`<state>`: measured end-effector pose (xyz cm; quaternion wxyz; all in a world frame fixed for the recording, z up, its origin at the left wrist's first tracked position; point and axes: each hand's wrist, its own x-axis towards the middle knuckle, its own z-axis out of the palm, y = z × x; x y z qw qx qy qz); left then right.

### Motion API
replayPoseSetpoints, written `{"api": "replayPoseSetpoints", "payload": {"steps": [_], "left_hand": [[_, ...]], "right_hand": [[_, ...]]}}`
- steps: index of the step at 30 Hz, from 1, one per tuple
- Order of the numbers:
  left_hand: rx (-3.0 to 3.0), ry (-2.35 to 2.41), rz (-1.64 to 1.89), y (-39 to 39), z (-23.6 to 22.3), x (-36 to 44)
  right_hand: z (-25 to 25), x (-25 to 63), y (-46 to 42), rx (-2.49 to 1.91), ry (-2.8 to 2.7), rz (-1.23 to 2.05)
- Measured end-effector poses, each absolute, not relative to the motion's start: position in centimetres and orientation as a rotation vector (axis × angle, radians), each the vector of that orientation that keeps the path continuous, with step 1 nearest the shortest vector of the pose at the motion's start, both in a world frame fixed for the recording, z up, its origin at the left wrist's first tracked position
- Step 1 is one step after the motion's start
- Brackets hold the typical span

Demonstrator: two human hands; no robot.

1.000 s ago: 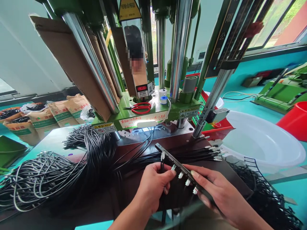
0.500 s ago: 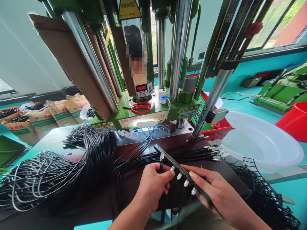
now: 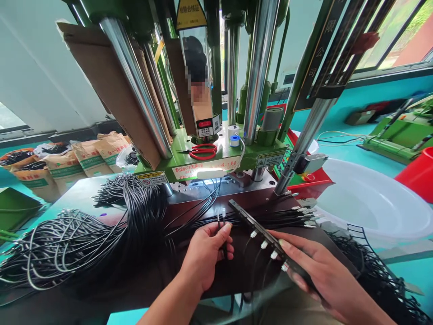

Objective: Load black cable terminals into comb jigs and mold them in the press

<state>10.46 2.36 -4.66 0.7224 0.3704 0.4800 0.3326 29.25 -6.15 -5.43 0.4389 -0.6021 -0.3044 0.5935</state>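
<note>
My left hand (image 3: 210,255) is closed on thin black cables (image 3: 225,247), whose pale connector ends poke up above the thumb and fingers. Its grip is a short way left of a long dark bar (image 3: 248,221), not touching it. Gripped by its lower part, the bar lies tilted in my right hand (image 3: 309,262). Several white connectors (image 3: 264,244) sit along the bar's near edge, with black cables hanging below them. Behind both hands, a bundle of black cables with silvery ends (image 3: 287,218) lies across the brown tabletop (image 3: 189,280).
A green press (image 3: 172,160) with steel columns stands ahead, red-handled scissors (image 3: 203,151) on its plate. Heaped black cables (image 3: 142,212) cover the table's left side. At right are a white tub (image 3: 372,194) and a pile of black lattice scraps (image 3: 375,271). Paper sacks (image 3: 64,164) stand at back left.
My left hand has moved left, away from the bar, with the cables in it. The connectors at the bar's upper part are off it now. The view has shifted slightly.
</note>
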Motion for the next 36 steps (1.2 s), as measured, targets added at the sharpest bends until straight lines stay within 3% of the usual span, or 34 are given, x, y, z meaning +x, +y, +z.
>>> {"api": "replayPoseSetpoints", "payload": {"steps": [20,28,36], "left_hand": [[1.019,1.14,0.552,1.8,-5.3,11.3],[1.028,1.179,0.609,1.8,-5.7,11.7],[0.876,1.1,0.719,1.6,-4.2,9.6]], "right_hand": [[-4.9,28.6,-6.2,-1.603,-0.847,1.41],[-5.0,28.3,-6.3,-1.565,-1.004,1.356],[-5.1,29.2,-6.4,-1.571,-0.809,1.444]]}}
